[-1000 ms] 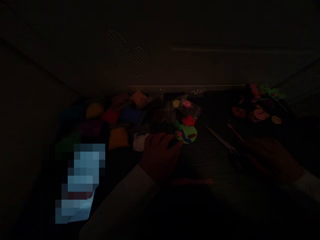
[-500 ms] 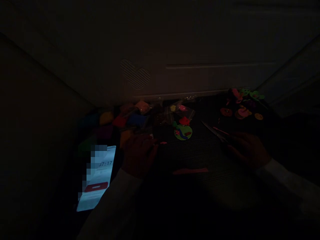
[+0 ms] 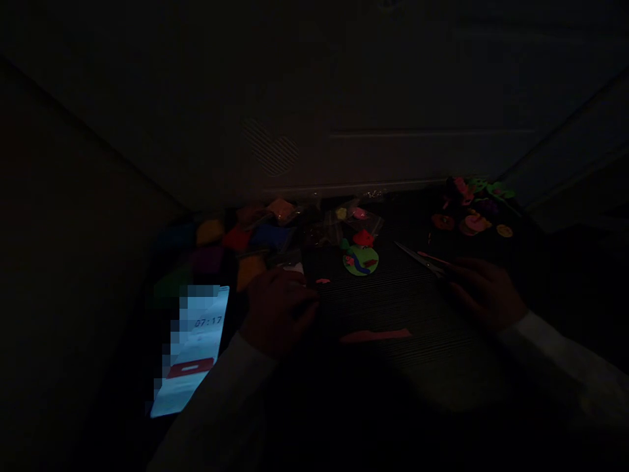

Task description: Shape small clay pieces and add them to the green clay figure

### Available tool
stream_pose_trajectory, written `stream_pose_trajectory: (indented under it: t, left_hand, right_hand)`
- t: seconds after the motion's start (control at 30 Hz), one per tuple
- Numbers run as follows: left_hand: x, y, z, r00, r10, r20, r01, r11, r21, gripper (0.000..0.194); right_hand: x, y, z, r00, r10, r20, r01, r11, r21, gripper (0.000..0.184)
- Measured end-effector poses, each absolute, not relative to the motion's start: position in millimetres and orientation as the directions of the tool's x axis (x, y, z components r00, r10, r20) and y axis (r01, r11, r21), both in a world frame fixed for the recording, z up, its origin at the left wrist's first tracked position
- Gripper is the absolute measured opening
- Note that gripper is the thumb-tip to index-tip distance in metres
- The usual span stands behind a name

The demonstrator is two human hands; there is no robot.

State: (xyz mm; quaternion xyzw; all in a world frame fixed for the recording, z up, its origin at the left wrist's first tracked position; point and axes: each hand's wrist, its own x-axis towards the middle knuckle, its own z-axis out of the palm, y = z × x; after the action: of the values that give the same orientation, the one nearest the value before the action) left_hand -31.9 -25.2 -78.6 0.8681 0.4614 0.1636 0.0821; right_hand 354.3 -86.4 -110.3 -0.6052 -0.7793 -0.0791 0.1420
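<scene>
Green disc (image 3: 366,261) lies ahead, between our left hand (image 3: 278,311) and right hand (image 3: 491,295), likely for easy reach. Apart, they rest near a white packet (image 3: 295,268) and scissors (image 3: 415,254); we cannot tell their grip.

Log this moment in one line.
left hand: at white packet | right hand: at scissors, grip unclear | green disc: left of scissors | pink strip: lying nearer wearer than disc

Dim craft table (image 3: 378,305) — coloured packets (image 3: 209,231), scissors (image 3: 417,256), panelled wall (image 3: 393,157)
</scene>
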Motion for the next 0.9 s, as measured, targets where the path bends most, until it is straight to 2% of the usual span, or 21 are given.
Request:
stream_pose_trajectory:
  t: [0.17, 0.57, 0.77, 0.9]
  left_hand:
    - [-39.0, -25.8, -79.1, 0.587, 0.799, 0.134, 0.752, -0.599, 0.274, 0.018]
    - [-45.6, -26.9, -77.3, 0.655, 0.755, 0.036, 0.719, -0.638, 0.276, 0.017]
    - [-49.3, -26.2, -78.5, 0.665, 0.747, -0.02, 0.708, -0.621, 0.336, 0.017]
    - [-48.7, -26.9, -76.5, 0.581, 0.814, 0.006, 0.748, -0.536, 0.391, 0.014]
  right_hand:
    - [353.4, -87.0, -110.1, -0.221, 0.924, 0.311, 0.962, 0.26, -0.088, 0.037]
    - [346.2, -89.0, -100.6, -0.201, 0.94, 0.274, 0.968, 0.234, -0.092, 0.038]
    - [346.2, -91.3, -97.8, -0.176, 0.955, 0.237, 0.976, 0.201, -0.085, 0.038]
    - [348.3, -91.7, -96.6, -0.174, 0.961, 0.216, 0.976, 0.197, -0.093, 0.039]
